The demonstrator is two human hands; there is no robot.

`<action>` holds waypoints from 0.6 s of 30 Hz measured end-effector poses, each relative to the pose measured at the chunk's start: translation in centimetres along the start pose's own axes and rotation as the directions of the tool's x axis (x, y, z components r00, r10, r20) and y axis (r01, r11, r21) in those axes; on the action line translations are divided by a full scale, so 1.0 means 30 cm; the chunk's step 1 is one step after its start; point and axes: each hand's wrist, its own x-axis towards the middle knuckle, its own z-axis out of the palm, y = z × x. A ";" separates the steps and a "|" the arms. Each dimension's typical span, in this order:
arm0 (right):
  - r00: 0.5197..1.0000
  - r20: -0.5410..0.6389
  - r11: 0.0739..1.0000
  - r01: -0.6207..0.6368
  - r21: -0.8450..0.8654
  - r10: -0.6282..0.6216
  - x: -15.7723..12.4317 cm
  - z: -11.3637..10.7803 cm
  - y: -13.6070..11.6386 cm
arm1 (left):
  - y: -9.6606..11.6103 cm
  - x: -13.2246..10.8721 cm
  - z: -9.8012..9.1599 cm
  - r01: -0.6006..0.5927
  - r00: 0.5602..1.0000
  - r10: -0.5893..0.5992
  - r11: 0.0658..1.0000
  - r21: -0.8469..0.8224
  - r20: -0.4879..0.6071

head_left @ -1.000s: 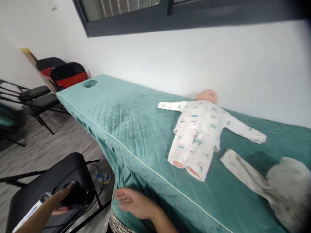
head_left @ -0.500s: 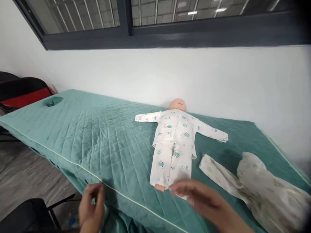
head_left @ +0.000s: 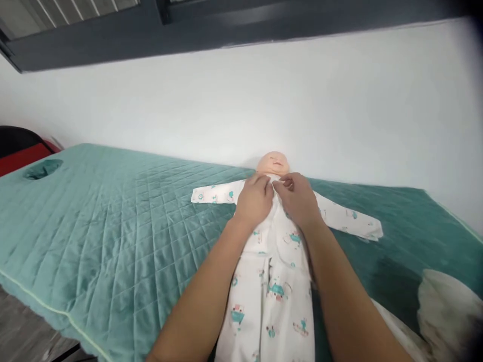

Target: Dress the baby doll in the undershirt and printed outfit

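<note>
A baby doll [head_left: 273,163] lies on its back on a teal quilted bed [head_left: 113,226], head toward the white wall. It wears a white printed sleepsuit [head_left: 275,291] with both sleeves spread out sideways. My left hand [head_left: 254,198] and my right hand [head_left: 298,198] rest side by side on the doll's upper chest, just below its chin. Both hands have curled fingers pinching the sleepsuit's front at the neckline.
A crumpled pale garment [head_left: 445,311] lies on the bed at the lower right. The bed has a face hole [head_left: 42,169] at its far left end. A black and red chair [head_left: 18,148] stands beyond that end. A dark window frame [head_left: 226,25] runs above the wall.
Both hands moved up from the bed's near edge to the doll's chest and closed on the sleepsuit's neckline. The camera came closer to the doll.
</note>
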 end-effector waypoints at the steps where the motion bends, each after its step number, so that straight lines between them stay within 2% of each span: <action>1: 1.000 0.004 0.999 0.026 0.033 -0.026 -0.001 -0.003 0.008 | -0.014 0.003 0.010 -0.015 1.000 0.015 1.000 0.008 0.021; 4: 0.999 -0.006 0.995 0.054 0.089 -0.053 -0.016 -0.015 0.012 | -0.028 -0.021 0.010 -0.023 0.998 0.022 1.000 0.014 0.053; 10: 0.994 -0.105 0.996 -0.023 0.081 0.031 -0.033 -0.013 -0.007 | -0.015 -0.032 -0.003 0.014 0.994 -0.018 0.999 0.042 0.104; 18: 0.995 -0.096 0.996 -0.017 0.087 0.025 -0.032 -0.015 0.005 | -0.031 -0.024 0.003 0.009 0.991 -0.013 0.999 0.033 0.130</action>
